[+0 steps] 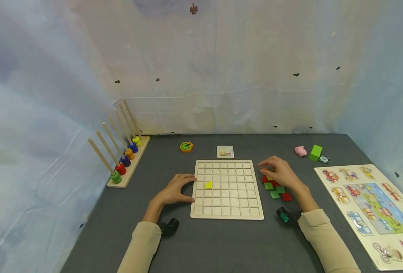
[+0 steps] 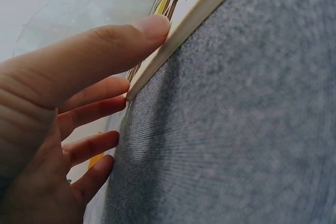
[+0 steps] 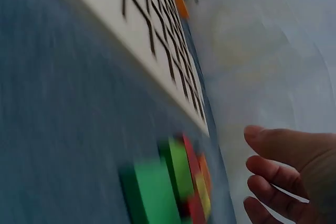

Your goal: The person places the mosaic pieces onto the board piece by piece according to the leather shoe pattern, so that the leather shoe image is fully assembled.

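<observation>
Tiles (image 1: pixel 280 189) lie heaped right of the board (image 1: pixel 226 193)

Each looks light, stiff, slippery; pinch opposite edges. The board seems rigid, best steadied at its side, where the left hand (image 1: pixel 174 189) rests, fingers spread. The right hand (image 1: pixel 279 171) hovers over the tiles, thumb and fingers apart, empty.

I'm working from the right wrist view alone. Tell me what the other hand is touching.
Observer: The left hand is touching the left edge of the grid board.
Operator: Tell me what lies on that board.
Observer: A single yellow tile, left of the board's middle.
Operator: Report what lies just beyond the far edge.
Observer: A small card printed with a grid, some of its cells coloured.
</observation>
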The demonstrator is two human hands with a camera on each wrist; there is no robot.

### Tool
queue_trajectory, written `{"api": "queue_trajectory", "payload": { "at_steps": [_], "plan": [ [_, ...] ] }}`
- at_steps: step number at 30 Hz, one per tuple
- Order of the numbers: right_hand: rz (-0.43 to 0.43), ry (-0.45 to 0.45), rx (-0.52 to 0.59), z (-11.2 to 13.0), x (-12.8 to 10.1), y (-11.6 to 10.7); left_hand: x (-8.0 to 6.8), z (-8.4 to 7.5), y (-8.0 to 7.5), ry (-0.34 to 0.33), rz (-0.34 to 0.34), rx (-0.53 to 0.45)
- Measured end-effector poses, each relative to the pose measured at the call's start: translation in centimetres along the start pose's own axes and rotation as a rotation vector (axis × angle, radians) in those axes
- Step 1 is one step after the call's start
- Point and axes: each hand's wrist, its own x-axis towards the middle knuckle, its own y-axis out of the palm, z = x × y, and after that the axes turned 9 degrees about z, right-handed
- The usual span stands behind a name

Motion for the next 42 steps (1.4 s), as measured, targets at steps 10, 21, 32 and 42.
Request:
{"api": "queue_trajectory", "payload": {
  "at_steps": [10,21,32,42],
  "plan": [
    [-0.087,0.247,-0.096,-4.1,-2.8,-1.7,0.2,0.1,0.1,-0.002,-0.006,-0.007],
    [-0.056,0.312,-0.065,-4.7,-3.2,-1.6,0.3,0.2,0.2,0.001,-0.012,-0.011],
    [-0.099,0.272,-0.004,-2.7,-1.7,-0.9,0.1,0.1,0.1,0.008,-0.005,-0.024],
    [-0.029,0.108,0.223,2.6,0.9,2.7,0.0,0.1,0.1,0.011,-0.003,-0.022]
  ]
}}
